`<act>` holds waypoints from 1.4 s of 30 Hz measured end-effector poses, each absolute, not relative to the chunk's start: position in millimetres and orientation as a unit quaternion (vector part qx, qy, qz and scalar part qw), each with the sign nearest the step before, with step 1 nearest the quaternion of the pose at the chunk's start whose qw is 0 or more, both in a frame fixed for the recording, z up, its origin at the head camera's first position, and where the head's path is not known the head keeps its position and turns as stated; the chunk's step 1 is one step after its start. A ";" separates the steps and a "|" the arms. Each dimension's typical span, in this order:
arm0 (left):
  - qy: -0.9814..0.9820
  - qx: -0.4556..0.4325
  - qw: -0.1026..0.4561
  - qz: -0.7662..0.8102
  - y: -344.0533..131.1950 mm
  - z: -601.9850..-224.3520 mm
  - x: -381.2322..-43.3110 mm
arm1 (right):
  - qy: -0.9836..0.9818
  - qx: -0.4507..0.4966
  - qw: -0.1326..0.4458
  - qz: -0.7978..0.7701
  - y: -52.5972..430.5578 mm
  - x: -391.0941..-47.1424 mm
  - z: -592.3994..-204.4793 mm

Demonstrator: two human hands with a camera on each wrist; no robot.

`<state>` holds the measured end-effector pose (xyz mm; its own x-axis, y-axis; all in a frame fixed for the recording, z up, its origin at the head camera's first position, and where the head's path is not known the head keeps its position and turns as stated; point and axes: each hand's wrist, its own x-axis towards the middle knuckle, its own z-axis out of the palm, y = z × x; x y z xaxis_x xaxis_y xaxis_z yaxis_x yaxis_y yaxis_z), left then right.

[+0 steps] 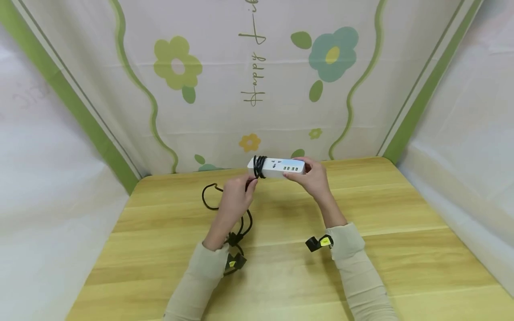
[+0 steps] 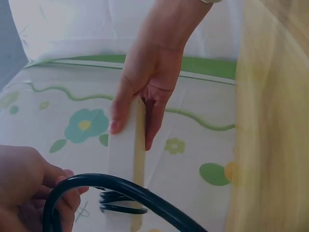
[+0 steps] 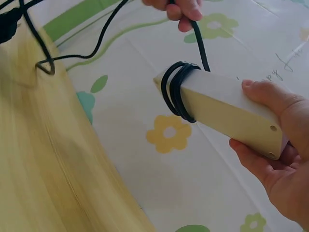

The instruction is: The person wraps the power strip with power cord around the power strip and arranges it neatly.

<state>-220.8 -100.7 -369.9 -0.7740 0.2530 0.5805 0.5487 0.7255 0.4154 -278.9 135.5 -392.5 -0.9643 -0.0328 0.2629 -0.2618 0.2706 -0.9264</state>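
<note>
A white power strip (image 1: 277, 166) with sockets and a row of USB ports is held up above the far part of the table. My right hand (image 1: 315, 178) grips its right end, thumb on one face and fingers on the other, as the right wrist view shows. Several turns of black cord (image 3: 179, 92) wrap round the strip's other end. My left hand (image 1: 234, 196) pinches the cord just beside those turns. From there the loose cord (image 1: 204, 196) loops down on the left, partly hidden behind the left forearm.
The wooden table (image 1: 281, 267) ends at a flower-printed cloth (image 1: 225, 111) behind it. White cloth walls (image 1: 40, 178) stand on both sides. Black straps with yellow labels (image 1: 324, 241) are at both cuffs.
</note>
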 end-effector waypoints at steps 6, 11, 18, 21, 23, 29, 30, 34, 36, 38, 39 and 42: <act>-0.874 -0.240 0.130 -0.403 -99.3 -377.3 -222.2 | -0.740 0.068 0.093 0.663 139.6 -282.6 -394.7; -0.834 -0.237 0.023 -0.498 -100.3 -380.8 -225.6 | -0.712 0.060 0.091 0.693 139.6 -284.8 -396.0; -0.786 -0.246 -0.049 -0.565 -102.4 -388.4 -232.9 | -0.664 0.038 0.079 0.742 136.6 -290.4 -397.8; -0.773 -0.255 -0.069 -0.576 -101.8 -393.0 -235.2 | -0.631 0.024 0.067 0.772 134.9 -292.6 -397.8; -0.764 -0.257 -0.084 -0.585 -101.5 -397.0 -237.2 | -0.602 0.021 0.059 0.796 133.1 -294.0 -397.2; -0.736 -0.252 -0.138 -0.613 -100.5 -411.4 -242.2 | -0.526 -0.004 0.037 0.849 128.1 -296.2 -393.0; -0.733 -0.253 -0.149 -0.614 -100.0 -413.6 -242.4 | -0.519 -0.008 0.030 0.854 128.4 -296.0 -392.4; -0.719 -0.258 -0.187 -0.617 -98.8 -423.8 -245.4 | -0.480 -0.009 0.006 0.877 132.8 -294.9 -390.6; -0.714 -0.255 -0.207 -0.618 -99.4 -428.6 -247.8 | -0.461 -0.007 0.000 0.887 135.3 -294.1 -389.5; -0.711 -0.253 -0.214 -0.620 -100.1 -432.4 -250.6 | -0.453 -0.003 0.000 0.891 137.4 -293.2 -388.1; -0.711 -0.250 -0.213 -0.621 -100.5 -433.4 -251.8 | -0.454 0.000 -0.001 0.891 138.1 -292.9 -387.3; -0.715 -0.239 -0.203 -0.625 -101.2 -434.2 -254.4 | -0.459 0.009 -0.005 0.888 138.4 -292.8 -384.9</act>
<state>-254.4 -101.2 -434.2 -0.8037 0.5949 0.0088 0.0886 0.1050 0.9905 -292.8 138.4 -384.9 -0.9998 -0.0174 0.0103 0.0017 -0.5784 -0.8157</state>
